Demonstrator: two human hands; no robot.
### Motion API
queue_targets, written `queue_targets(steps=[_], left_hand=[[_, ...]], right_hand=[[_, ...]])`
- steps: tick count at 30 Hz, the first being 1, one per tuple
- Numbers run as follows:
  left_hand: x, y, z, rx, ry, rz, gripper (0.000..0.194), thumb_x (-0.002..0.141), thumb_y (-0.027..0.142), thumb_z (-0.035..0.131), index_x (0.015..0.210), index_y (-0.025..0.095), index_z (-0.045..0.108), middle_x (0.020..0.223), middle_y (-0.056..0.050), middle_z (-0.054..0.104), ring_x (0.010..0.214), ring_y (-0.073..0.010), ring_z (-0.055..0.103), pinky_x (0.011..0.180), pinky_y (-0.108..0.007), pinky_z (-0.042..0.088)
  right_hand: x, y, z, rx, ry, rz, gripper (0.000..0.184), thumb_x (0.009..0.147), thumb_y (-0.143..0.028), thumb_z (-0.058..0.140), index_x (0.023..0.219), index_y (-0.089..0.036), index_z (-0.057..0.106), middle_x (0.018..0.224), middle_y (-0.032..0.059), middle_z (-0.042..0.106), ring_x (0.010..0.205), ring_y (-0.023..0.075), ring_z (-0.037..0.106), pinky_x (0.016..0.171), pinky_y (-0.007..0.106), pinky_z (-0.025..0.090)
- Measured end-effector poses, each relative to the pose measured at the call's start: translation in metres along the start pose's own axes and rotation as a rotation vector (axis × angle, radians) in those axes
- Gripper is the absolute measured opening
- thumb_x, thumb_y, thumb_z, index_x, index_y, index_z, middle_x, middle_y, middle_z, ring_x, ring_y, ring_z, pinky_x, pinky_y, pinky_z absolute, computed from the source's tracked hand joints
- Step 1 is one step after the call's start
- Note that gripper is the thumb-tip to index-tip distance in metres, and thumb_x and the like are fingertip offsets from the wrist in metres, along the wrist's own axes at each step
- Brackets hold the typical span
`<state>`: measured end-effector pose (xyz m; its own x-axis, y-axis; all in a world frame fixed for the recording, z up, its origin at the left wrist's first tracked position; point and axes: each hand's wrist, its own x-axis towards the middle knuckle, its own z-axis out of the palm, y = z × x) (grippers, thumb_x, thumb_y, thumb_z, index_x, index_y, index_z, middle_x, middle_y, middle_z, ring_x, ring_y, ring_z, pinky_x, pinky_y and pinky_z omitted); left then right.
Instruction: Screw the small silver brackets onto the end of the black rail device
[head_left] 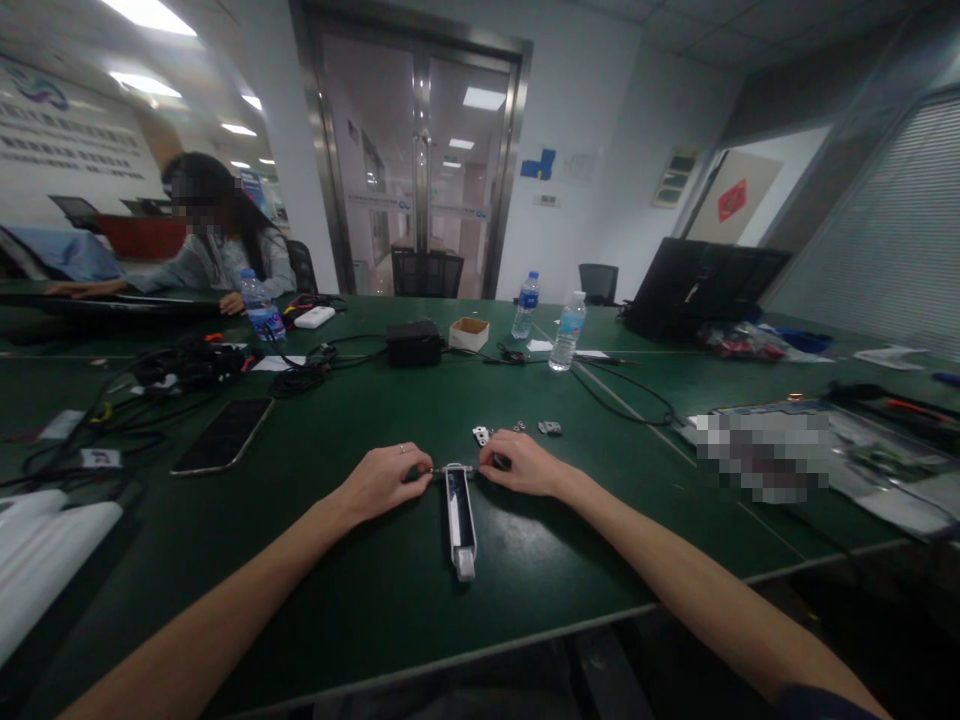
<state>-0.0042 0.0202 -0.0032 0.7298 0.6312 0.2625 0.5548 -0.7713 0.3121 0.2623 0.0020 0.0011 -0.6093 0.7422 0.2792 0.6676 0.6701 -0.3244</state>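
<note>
A long narrow white device (461, 520) with a dark recessed middle and a pale tip at its near end lies on the green table in front of me. My left hand (392, 474) is closed in a pinch on a thin metallic rod (438, 470) at the left of the device's far end. On the other side, my right hand (521, 464) has its fingers curled and pinched against that same end; what they hold is too small to make out. Just beyond it are a small silver metal part (481, 435) and another metal part (550, 428).
A phone (225, 436) and tangled cables (176, 365) lie to the left. Farther back stand a black box (414, 343), a small open carton (469, 335) and water bottles (568, 332). A tray of parts (885, 450) sits at right. Another person (225, 240) sits across at left.
</note>
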Motion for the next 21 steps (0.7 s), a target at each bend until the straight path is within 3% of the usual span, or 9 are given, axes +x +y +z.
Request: queue_targets(steps=[21], left_hand=[[0.003,-0.010,0.011,-0.132,-0.020,-0.096,0.026,0.089,0.036,0.052,0.098,0.017,0.068,0.087,-0.002,0.065,0.064,-0.0134,0.052,0.060,-0.024,0.040]], right_hand=[[0.001,0.004,0.008,0.060,0.031,-0.071,0.006,0.084,-0.019,0.062,0.083,-0.015,0.066,0.076,0.0021,0.062,0.068,0.0123,0.056,0.063,0.023,0.043]])
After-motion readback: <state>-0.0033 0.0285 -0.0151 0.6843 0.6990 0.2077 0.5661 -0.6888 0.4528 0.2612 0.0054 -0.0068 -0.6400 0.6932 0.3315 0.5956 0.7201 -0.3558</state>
